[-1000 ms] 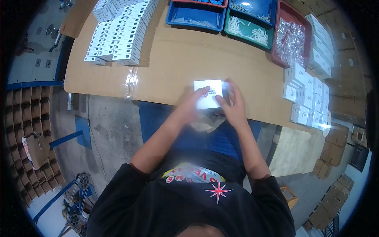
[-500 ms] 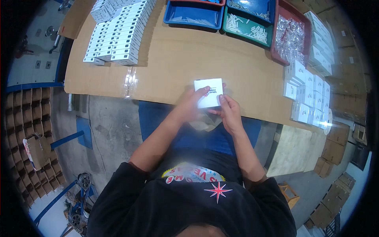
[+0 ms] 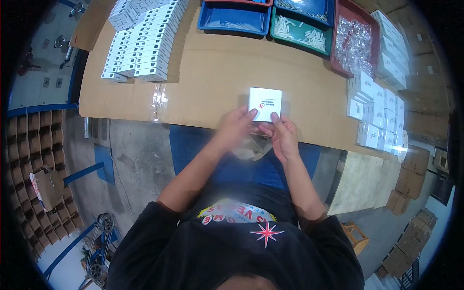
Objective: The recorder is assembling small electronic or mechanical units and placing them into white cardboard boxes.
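A small white box [image 3: 267,99] with a printed logo is held up over the near edge of the table [image 3: 203,82]. My left hand [image 3: 238,124] grips its lower left corner, thumb on the top face. On the lower right corner, my right hand [image 3: 283,135] presses its thumb, with the fingers curled underneath. Both hands' fingers are partly hidden below the box.
Stacked white boxes [image 3: 150,43] stand at the far left, and more white boxes [image 3: 374,113] at the right. Along the back sit a blue tray [image 3: 234,30], a green tray [image 3: 302,44] of white plugs and a red tray [image 3: 345,72] of clear plastic bags.
The white box has shifted slightly right and away from me, and turned a little straighter. My left hand has slid from over its face to its lower left corner.
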{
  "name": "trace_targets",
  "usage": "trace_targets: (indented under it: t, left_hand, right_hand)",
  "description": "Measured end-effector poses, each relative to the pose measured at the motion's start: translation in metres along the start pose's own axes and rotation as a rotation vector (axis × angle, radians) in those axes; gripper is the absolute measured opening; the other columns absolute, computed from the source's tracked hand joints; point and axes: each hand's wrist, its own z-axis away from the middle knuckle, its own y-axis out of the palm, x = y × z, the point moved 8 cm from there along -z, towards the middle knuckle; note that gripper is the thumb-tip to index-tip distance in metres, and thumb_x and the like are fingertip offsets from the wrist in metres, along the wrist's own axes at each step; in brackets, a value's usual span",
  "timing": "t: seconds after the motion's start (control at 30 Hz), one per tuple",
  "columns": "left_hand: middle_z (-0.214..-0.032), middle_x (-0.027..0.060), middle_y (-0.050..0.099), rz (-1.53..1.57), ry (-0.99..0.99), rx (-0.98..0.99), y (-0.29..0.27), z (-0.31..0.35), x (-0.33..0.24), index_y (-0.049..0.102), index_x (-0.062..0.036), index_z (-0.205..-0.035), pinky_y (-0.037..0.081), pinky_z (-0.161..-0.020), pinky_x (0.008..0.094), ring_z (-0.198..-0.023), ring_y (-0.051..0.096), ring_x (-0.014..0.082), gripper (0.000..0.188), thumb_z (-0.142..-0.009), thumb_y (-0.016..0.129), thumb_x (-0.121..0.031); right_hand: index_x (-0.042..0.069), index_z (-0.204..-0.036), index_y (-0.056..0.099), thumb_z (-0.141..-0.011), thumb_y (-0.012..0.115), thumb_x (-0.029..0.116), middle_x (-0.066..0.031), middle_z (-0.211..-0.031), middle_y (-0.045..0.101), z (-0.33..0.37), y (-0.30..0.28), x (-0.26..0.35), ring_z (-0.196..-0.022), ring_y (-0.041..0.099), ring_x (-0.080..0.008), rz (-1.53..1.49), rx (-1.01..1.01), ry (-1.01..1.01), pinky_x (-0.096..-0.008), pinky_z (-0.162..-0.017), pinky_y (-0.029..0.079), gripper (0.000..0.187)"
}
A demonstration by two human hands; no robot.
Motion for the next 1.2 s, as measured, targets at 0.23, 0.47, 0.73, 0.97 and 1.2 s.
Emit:
trace_targets:
  t: [0.23,0.47,0.73,0.97,1.2]
  left_hand:
    - [-0.124,0.0113,0.068,-0.035,0.04,0.05,0.002,-0.005,-0.004,0.055,-0.0009,-0.136,0.062,-0.086,0.0352,-0.104,0.071,0.019,0.035,-0.109,0.054,-0.022]
    - [-0.108,0.0078,0.072,-0.029,0.169,-0.174,-0.004,-0.005,-0.004,0.063,0.0001,-0.127,0.06,-0.081,0.0308,-0.091,0.072,0.0149,0.034,-0.107,0.059,-0.027]
    - [-0.107,0.0075,0.072,-0.095,0.144,-0.183,-0.01,-0.005,0.001,0.063,-0.0004,-0.125,0.059,-0.078,0.0289,-0.091,0.071,0.0146,0.033,-0.107,0.059,-0.028]
    - [-0.111,0.0103,0.071,0.192,0.132,-0.083,0.006,0.0,-0.012,0.061,-0.0017,-0.127,0.06,-0.076,0.0316,-0.095,0.072,0.018,0.035,-0.108,0.057,-0.031]
    - [-0.113,0.0121,0.071,0.21,0.071,-0.143,-0.012,0.0,-0.014,0.062,-0.0004,-0.127,0.059,-0.08,0.0338,-0.097,0.072,0.02,0.039,-0.107,0.057,-0.034]
  right_hand:
    - [0.0,-0.124,0.063,-0.105,0.063,0.02,-0.0104,-0.112,0.072,0.003,0.001,-0.001,-0.096,0.073,-0.0184,-0.012,-0.038,-0.022,-0.031,-0.082,0.062,0.028]
    - [0.001,-0.118,0.062,-0.104,0.063,0.019,-0.0111,-0.115,0.071,0.0,0.007,-0.007,-0.102,0.073,-0.0201,-0.176,-0.091,-0.087,-0.0338,-0.09,0.061,0.023]
    - [0.0,-0.122,0.062,-0.104,0.063,0.018,-0.0122,-0.116,0.071,0.002,0.005,-0.008,-0.102,0.073,-0.0211,-0.159,-0.069,-0.055,-0.0359,-0.091,0.06,0.025]
    - [-0.002,-0.125,0.062,-0.101,0.066,0.01,-0.0102,-0.115,0.072,0.003,0.017,-0.006,-0.1,0.072,-0.0177,0.085,-0.054,-0.107,-0.0333,-0.091,0.059,0.027]
    - [-0.004,-0.128,0.06,-0.098,0.068,0.004,-0.01,-0.113,0.072,0.002,0.029,-0.005,-0.098,0.071,-0.0161,0.264,0.059,-0.109,-0.0307,-0.09,0.058,0.032]
